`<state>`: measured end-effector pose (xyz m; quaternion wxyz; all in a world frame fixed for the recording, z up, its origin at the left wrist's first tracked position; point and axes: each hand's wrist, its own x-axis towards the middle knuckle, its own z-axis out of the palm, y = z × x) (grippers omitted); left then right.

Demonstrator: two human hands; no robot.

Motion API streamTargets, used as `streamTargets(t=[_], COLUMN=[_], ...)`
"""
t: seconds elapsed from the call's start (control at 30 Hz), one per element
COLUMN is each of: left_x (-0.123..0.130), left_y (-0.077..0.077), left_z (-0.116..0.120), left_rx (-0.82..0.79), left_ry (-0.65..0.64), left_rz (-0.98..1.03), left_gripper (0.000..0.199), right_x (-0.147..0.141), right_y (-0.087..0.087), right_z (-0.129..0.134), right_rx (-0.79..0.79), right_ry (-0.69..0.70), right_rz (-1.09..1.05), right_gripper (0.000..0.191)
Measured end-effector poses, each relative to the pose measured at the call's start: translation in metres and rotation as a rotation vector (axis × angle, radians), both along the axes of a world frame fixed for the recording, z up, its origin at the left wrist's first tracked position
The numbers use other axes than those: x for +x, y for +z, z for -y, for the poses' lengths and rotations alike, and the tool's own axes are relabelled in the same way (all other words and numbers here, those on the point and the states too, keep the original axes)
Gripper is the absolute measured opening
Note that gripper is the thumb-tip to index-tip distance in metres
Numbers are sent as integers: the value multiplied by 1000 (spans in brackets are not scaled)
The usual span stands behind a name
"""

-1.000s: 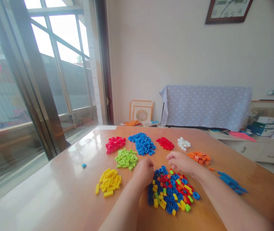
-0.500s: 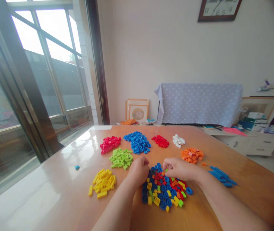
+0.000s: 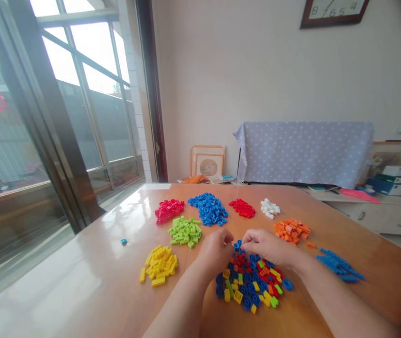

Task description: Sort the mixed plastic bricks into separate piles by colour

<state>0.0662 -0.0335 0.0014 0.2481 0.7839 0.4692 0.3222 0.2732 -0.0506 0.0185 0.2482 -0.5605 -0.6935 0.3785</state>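
Mixed bricks (image 3: 247,278) partly beneath right hand (image 3: 266,245)

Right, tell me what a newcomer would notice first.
Probably the multicoloured pile of plastic pieces on the brown table, the left hand and right hand at its far edge. Beyond lies a blue heap of plastic pieces, many round. Behind the table hangs a white-spotted, grey-blue cloth.
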Motion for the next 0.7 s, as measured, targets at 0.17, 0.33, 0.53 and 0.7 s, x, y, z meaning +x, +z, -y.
streamTargets(t=[0.17, 0.33, 0.53, 0.7], left_x=[7, 9, 10, 9], left_y=[-4, -5, -3, -3], left_z=[6, 6, 4, 1], left_rx=[-1, 23, 39, 40], left_ry=[-78, -45, -41, -41], left_rz=[32, 47, 38, 32], left_gripper=[18, 17, 14, 16], right_x=[-8, -16, -20, -6], right_y=[-2, 1, -2, -2], right_z=[1, 2, 3, -6], right_rx=[-28, -20, 0, 57], right_ry=[-18, -34, -67, -115], right_rz=[-143, -180, -212, -203], right_gripper=[24, 20, 21, 19])
